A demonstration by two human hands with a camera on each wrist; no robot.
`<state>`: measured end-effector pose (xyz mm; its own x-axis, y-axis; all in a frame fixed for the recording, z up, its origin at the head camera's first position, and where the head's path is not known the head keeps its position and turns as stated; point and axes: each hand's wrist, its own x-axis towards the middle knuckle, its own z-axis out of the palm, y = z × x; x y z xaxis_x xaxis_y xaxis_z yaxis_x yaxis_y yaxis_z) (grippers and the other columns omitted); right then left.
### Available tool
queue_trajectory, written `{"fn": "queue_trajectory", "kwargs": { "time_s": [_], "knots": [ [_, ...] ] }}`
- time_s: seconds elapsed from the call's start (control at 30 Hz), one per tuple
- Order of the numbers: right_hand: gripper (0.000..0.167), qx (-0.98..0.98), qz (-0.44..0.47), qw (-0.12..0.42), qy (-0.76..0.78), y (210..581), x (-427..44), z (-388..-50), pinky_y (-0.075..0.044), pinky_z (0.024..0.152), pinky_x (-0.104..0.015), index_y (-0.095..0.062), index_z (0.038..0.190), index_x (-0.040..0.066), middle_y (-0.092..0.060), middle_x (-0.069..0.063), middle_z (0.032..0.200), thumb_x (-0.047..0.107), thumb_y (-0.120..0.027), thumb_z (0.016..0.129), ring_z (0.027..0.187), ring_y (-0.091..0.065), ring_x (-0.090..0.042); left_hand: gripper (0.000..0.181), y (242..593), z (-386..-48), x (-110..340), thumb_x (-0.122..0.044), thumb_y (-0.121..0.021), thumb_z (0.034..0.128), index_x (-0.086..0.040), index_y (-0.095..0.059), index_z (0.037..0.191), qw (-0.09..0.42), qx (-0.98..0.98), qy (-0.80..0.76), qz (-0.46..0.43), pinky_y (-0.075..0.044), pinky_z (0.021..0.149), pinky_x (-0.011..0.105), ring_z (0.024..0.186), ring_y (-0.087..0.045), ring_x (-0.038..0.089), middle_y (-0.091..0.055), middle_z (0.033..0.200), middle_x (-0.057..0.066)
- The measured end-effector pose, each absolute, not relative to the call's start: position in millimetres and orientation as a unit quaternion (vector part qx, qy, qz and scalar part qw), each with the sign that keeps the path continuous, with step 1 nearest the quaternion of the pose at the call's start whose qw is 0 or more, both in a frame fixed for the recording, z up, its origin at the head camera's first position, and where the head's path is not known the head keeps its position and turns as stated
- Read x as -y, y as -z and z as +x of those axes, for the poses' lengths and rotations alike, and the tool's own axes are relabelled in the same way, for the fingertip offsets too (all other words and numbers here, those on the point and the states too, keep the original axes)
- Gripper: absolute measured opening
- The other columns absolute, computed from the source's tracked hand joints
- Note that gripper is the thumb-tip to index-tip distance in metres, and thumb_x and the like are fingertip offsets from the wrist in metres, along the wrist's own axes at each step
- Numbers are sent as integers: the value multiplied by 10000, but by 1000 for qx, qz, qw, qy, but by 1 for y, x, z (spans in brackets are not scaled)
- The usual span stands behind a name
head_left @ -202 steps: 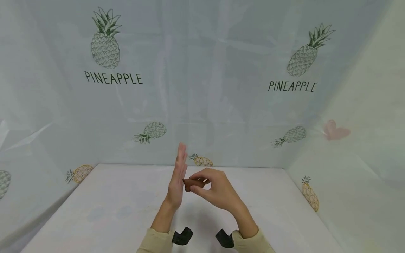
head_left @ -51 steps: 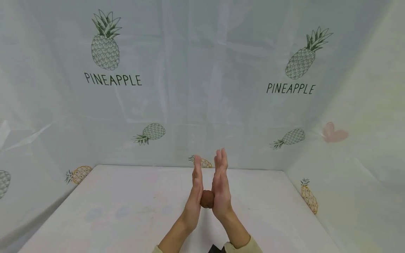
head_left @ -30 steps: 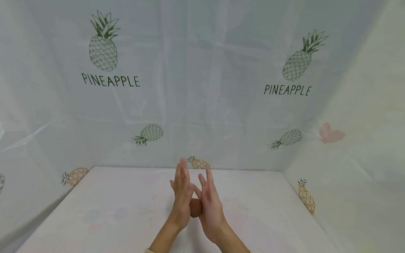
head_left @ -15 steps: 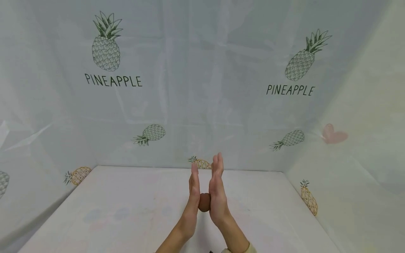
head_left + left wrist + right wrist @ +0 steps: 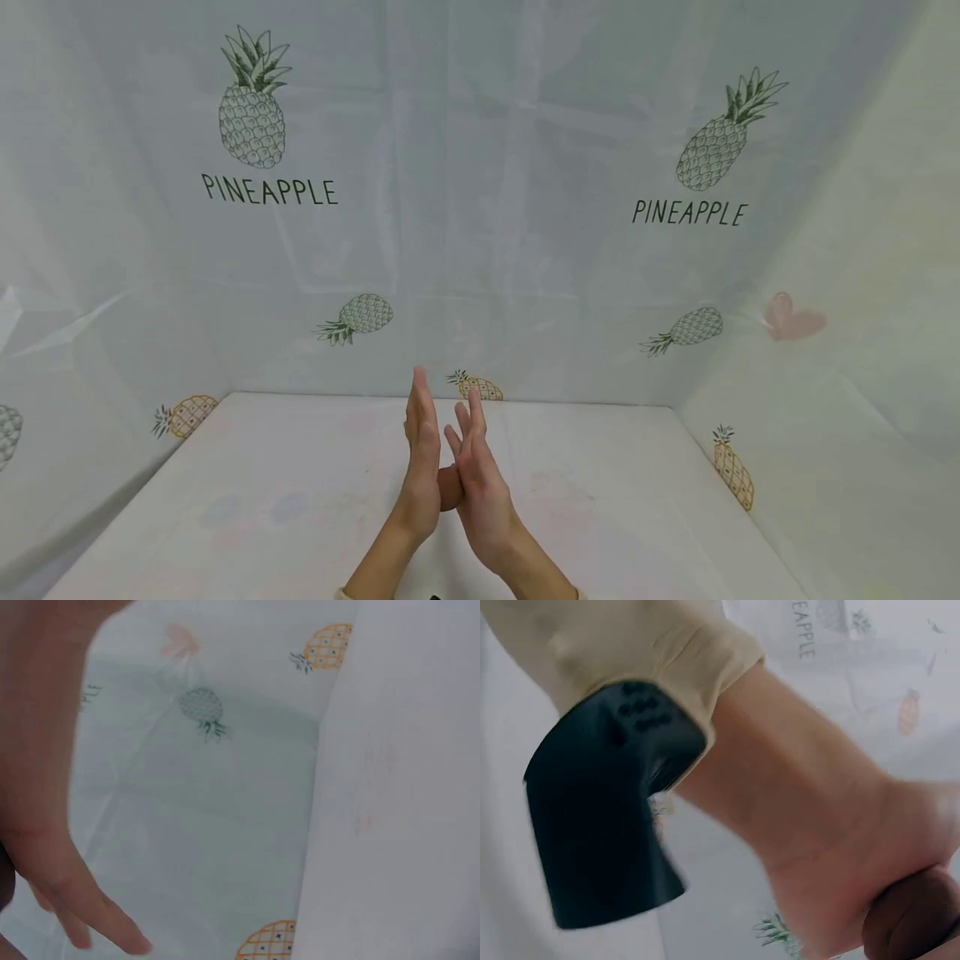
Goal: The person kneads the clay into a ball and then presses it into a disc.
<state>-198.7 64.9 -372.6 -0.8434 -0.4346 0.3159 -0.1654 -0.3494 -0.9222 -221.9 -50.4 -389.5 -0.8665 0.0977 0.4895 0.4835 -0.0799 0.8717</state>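
A small rounded lump of brown clay (image 5: pixel 450 487) sits between my palms, above the table. My left hand (image 5: pixel 422 479) stands upright on its left side, with straight fingers pointing up and away. On the other side my right hand (image 5: pixel 483 492) presses its palm to the lump, fingers straight and spread. In the right wrist view a crease shows on the clay (image 5: pixel 915 915), against the heel of my left hand (image 5: pixel 832 877). The left wrist view has my right hand (image 5: pixel 60 855) from the side, with only a dark bit of clay at the left edge.
The white table (image 5: pixel 637 500) carries faint coloured stains. Pale sheeting with pineapple prints (image 5: pixel 480 208) hangs behind it and at both sides. A black wrist mount (image 5: pixel 600 817) juts from the left sleeve cuff (image 5: pixel 667 645).
Earlier my right hand pinched an uneven clay lump at the left palm. Now both palms flank a rounder lump. Since half a second ago, hands and clay shifted left, and the right fingers spread.
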Motion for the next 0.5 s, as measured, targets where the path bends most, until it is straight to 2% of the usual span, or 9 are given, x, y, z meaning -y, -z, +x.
{"fn": "queue_trajectory", "kwargs": {
  "time_s": [0.13, 0.3, 0.43, 0.5],
  "knots": [
    [580, -568, -262, 72, 777, 368, -66, -195, 105, 1256, -682, 109, 1676, 465, 164, 64, 1767, 560, -97, 1143, 1639, 121, -326, 581, 395, -226, 49, -539, -141, 1111, -555, 84, 1646, 137, 679, 692, -204, 156, 1137, 811, 1585, 263, 204, 183, 1732, -211],
    [601, -573, -277, 41, 770, 366, -73, -199, 176, 1231, -676, 153, 1681, 397, 162, 99, 1760, 542, -47, 1133, 1633, 157, -263, 573, 403, -228, 43, -488, -120, 1123, -520, 86, 1657, 116, 677, 690, -227, 208, 1157, 756, 1582, 291, 242, 170, 1747, -165],
    [605, -561, -296, 1, 773, 363, -81, -205, 188, 1242, -633, 168, 1685, 357, 151, 95, 1760, 507, -23, 1131, 1629, 143, -219, 565, 405, -226, 35, -394, -91, 1141, -484, 99, 1665, 85, 670, 687, -267, 246, 1162, 718, 1595, 273, 225, 163, 1756, -146],
    [609, -558, -304, -20, 772, 362, -85, -209, 186, 1248, -617, 172, 1687, 338, 144, 94, 1762, 494, -21, 1130, 1629, 134, -197, 556, 405, -222, 32, -385, -80, 1146, -507, 97, 1658, 61, 660, 695, -277, 234, 1164, 731, 1596, 264, 183, 169, 1750, -179]
  ]
}}
